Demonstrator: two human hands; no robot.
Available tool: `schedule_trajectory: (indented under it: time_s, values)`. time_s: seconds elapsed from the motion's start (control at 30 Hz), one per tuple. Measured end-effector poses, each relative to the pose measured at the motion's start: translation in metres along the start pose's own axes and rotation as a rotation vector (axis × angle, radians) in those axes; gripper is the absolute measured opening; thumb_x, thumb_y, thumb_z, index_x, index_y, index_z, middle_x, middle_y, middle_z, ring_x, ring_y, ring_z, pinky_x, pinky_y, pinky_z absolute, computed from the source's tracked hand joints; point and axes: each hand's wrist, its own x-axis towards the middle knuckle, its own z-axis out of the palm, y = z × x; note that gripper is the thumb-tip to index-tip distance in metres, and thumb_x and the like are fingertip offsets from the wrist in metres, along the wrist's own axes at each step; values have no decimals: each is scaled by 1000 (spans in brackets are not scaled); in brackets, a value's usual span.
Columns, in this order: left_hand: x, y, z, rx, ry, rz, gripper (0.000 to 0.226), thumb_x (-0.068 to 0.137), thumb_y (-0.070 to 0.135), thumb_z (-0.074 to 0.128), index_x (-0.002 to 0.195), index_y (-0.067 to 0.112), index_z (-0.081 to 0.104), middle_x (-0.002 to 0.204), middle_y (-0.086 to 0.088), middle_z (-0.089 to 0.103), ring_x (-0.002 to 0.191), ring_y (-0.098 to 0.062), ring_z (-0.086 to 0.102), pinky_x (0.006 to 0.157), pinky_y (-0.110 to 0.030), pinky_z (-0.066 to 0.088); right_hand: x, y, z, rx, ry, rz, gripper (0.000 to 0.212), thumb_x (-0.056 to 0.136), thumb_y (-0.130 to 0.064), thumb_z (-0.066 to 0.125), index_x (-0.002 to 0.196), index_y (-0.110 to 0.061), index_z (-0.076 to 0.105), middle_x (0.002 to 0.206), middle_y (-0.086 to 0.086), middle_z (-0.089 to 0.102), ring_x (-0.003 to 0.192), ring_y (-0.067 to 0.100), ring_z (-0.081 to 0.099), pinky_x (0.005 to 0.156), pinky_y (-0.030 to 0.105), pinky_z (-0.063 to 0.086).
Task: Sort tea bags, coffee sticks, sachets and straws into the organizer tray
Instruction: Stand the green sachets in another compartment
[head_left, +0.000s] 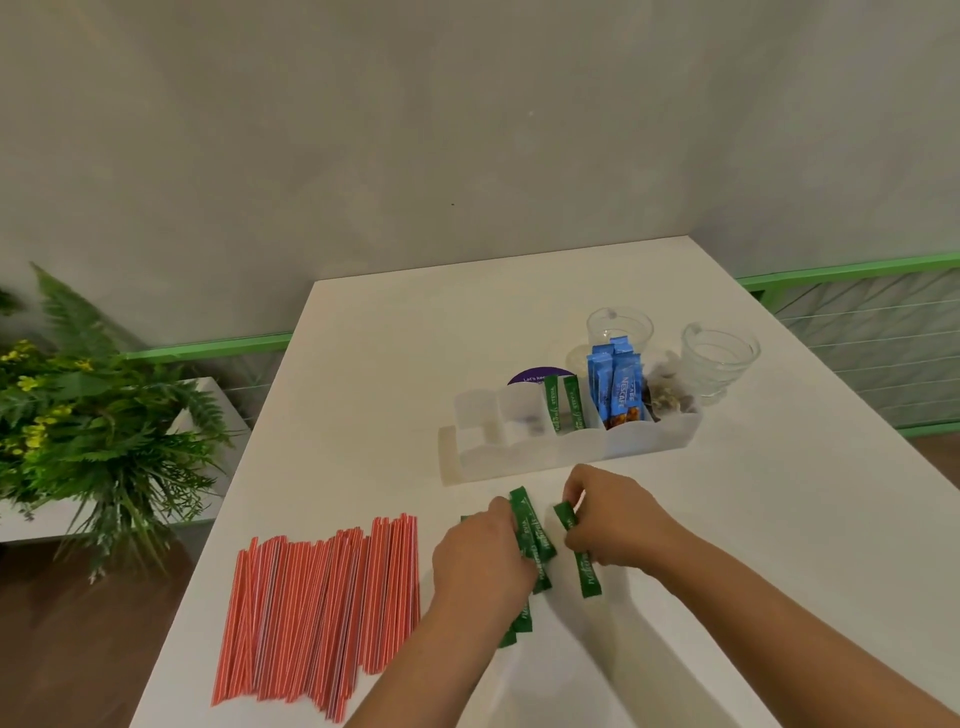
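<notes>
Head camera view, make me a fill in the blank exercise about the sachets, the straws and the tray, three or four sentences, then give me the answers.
1. The straws lying on the table are striped white and ____.
2. The right hand pinches one ____ sachet.
3. In the tray, the ____ coffee sticks stand between two green sachets and the tea bags.
4. Behind the tray stand two clear ____.

Answers: red; green; blue; cups
</notes>
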Motion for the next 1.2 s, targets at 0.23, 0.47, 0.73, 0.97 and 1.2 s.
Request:
schedule_trajectory:
  time_s: [0.23,0.47,0.73,0.97,1.2]
  values:
    - [1,1,-1,-60,23,22,23,82,20,57,103,20,46,92,3,57,86,-19,56,67,-30,43,-3,-3,-31,113,3,-89,33,77,-9,72,100,-25,53,75,2,62,61,17,67,62,32,60]
    - [13,3,-24,-228,33,64,21,81,20,62,98,24,51,84,3,63,77,-17,60,67,-32,51,3,-11,-70,124,80,-133,16,83,-14,69,84,-23,55,74,-3,61,63,15,68,63,31,58]
    - [58,31,-73,-448,121,117,15,80,28,72,81,28,57,75,8,61,73,-16,66,69,-29,53,11,-11,-97,66,200,-160,15,85,-15,66,83,-24,55,79,-3,64,61,13,66,61,24,52]
    - [110,53,-84,-323,194,116,11,83,30,67,92,24,64,85,1,66,82,-20,66,70,-32,50,17,-9,-113,21,288,-171,13,83,-19,69,81,-25,58,76,-5,62,67,14,61,66,23,47]
    - [134,61,-64,-158,169,97,17,88,32,62,103,22,64,97,-3,69,92,-25,62,67,-29,41,28,-21,-124,-79,365,-219,8,86,-29,64,81,-29,57,86,-6,61,84,14,54,74,27,36]
